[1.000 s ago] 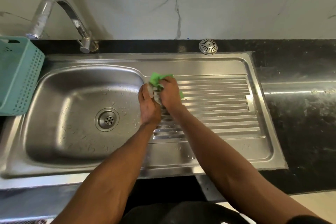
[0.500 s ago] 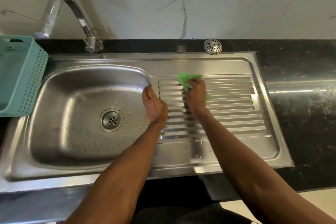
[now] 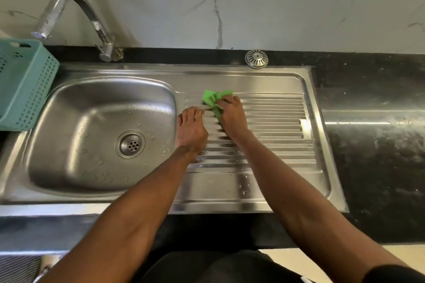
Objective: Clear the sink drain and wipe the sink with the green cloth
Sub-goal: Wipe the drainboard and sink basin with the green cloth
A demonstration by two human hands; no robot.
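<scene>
My right hand [image 3: 231,116] grips a crumpled green cloth [image 3: 212,99] and presses it on the ribbed drainboard [image 3: 276,126] of the steel sink, near its upper left corner. My left hand [image 3: 191,127] rests flat on the drainboard's left edge, fingers straight, right beside the basin [image 3: 92,126]. The round drain [image 3: 130,144] in the basin's floor is uncovered, with water drops around it. A loose round metal strainer cover [image 3: 256,58] lies on the black counter behind the sink.
A curved chrome tap [image 3: 78,18] stands behind the basin. A teal perforated basket [image 3: 25,82] sits at the left edge. Black stone counter [image 3: 372,145] extends to the right, and a white marble wall rises behind.
My right hand slid the green cloth right along the drainboard, then back left toward my left hand. My left hand stayed at the drainboard's left edge.
</scene>
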